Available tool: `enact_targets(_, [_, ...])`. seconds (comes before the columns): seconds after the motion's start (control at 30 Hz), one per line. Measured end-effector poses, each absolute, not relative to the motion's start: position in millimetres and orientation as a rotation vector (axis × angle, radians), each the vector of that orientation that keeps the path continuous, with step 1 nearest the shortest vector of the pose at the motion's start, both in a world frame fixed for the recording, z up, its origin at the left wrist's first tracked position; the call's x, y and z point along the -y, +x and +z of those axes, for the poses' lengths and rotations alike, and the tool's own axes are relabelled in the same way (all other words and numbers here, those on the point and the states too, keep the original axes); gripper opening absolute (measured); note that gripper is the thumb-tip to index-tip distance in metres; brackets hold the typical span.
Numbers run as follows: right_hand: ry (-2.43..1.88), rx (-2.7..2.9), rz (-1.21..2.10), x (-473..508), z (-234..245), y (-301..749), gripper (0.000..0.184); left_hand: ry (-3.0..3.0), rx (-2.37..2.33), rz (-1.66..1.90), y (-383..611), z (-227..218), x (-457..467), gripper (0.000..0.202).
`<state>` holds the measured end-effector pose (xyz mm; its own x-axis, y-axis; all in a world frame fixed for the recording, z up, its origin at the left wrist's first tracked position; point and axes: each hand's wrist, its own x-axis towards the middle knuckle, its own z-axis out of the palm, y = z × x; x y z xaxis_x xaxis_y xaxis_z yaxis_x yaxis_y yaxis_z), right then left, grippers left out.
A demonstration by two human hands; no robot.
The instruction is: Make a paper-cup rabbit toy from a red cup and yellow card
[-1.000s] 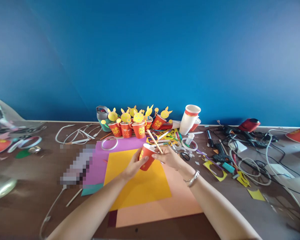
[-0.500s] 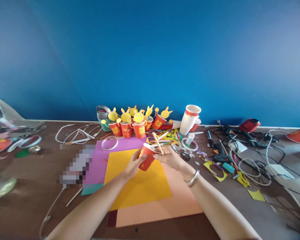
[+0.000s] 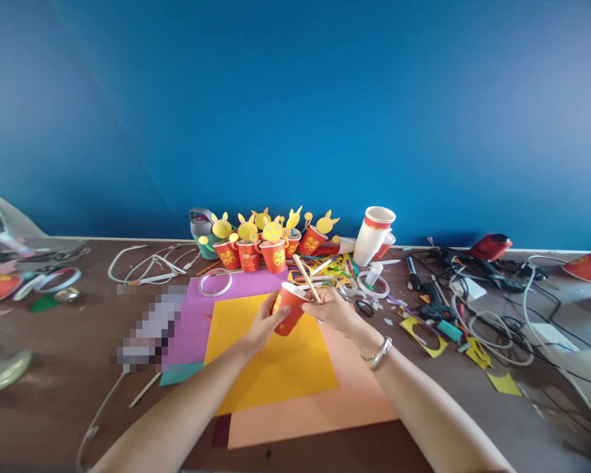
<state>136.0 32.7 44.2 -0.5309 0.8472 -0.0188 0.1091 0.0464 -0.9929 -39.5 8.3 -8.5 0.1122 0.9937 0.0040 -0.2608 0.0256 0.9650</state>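
Note:
Above the yellow sheet, my left hand is closed round a red paper cup with yellow print. The cup tilts, its white-rimmed mouth up. My right hand pinches a pale wooden pencil-like stick, which points up and to the left. Its fingers also touch the cup's right side, and the stick's lower end is hidden by the hand. Behind the hands stand several red cups with yellow paper rabbit-eared heads.
A tall cup stack stands near the blue wall. Scissors, tape rolls and paper scraps lie around. On the right are a black glue gun and tangled cables. Purple and peach sheets lie under the yellow one.
The stick's upper end has swung slightly to the left and up in my right hand. The cup and my left hand have hardly moved.

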Motion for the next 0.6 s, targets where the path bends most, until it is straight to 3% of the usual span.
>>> enact_targets(0.23, [-1.032,1.719,1.457,-31,40,132,0.008,1.126,-0.983,1.222,-39,-8,-8,0.057])
enact_targets(0.6, [-0.883,1.67,1.658,-31,55,136,0.01,0.975,-0.901,1.218,-40,-8,-8,0.051])
